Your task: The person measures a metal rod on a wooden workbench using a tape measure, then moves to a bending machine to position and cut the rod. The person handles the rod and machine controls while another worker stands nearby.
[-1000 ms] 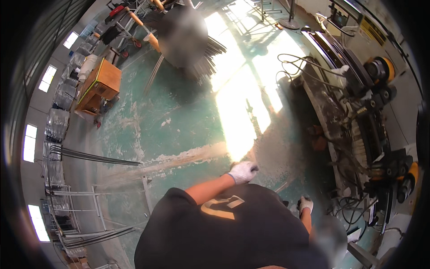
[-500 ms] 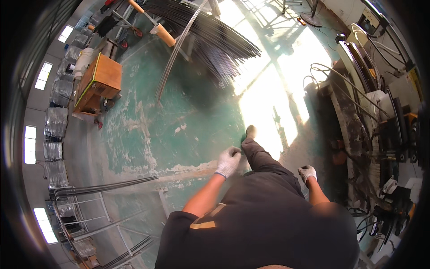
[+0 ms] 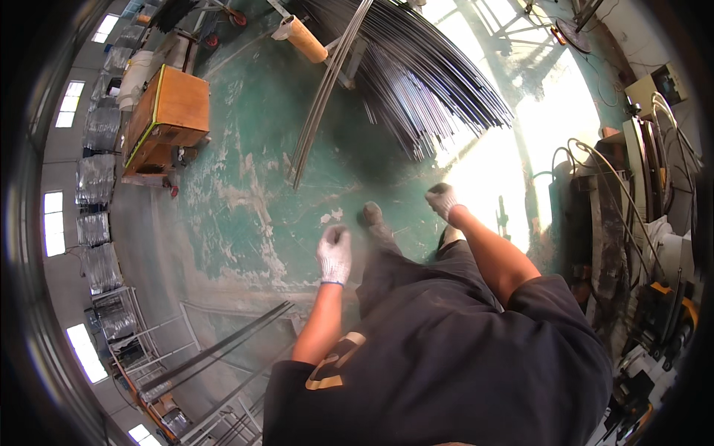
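Note:
My left hand, in a white knit glove with a blue cuff edge, hangs over the floor with its fingers curled in. Nothing shows in it. My right hand, gloved as well, reaches forward past my feet; its fingers are curled and no object shows there. Ahead of both hands lies a large bundle of long, thin dark metal rods, with ends spread towards me. A few separate rods slant across its left side, nearer my left hand. Neither hand touches them.
An orange-brown wheeled box stands at the left. An orange roller sits beside the rods. Metal racks with dark bars are at lower left. Machinery with looping hoses lines the right. Sunlight glares on the worn green floor.
I have stepped forward, and the rods appear closer. My right hand has swung forward from beside my hip, while my left hand has moved leftward. Both hands stay curled.

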The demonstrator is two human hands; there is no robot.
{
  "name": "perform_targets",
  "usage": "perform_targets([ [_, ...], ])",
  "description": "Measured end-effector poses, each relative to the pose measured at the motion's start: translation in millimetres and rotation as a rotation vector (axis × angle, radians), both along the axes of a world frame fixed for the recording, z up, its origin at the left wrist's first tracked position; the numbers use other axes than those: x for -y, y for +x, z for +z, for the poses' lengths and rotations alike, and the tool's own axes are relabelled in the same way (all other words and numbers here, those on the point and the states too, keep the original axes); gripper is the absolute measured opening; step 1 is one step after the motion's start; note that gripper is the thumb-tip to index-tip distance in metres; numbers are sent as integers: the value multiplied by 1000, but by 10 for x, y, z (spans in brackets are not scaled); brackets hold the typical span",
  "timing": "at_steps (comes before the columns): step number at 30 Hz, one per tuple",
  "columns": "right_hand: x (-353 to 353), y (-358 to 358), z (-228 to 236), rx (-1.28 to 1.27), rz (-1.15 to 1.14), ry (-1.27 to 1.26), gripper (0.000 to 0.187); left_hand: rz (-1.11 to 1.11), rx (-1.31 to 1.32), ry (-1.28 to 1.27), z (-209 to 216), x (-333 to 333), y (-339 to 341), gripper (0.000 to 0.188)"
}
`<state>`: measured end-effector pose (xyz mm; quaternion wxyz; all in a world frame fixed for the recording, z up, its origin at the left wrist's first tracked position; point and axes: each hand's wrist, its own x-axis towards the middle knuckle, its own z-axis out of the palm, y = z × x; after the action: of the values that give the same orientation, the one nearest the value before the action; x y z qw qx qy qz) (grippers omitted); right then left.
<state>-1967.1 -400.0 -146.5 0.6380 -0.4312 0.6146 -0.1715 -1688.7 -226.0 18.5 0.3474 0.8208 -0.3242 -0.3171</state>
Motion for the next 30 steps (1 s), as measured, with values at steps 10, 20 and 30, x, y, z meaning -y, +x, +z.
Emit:
perform_targets([
  [10,1975,3455,-322,-242,168,-13,59,-419,60,104,-276,542,1361,16],
  [20,2891,5012,-1346,-363,14,-36,41,24,177,151,-636,748,3175,18],
  [30,2653,4640,-260,202,-66,-27,23,-266,444,304,-785,1102,3054,48],
])
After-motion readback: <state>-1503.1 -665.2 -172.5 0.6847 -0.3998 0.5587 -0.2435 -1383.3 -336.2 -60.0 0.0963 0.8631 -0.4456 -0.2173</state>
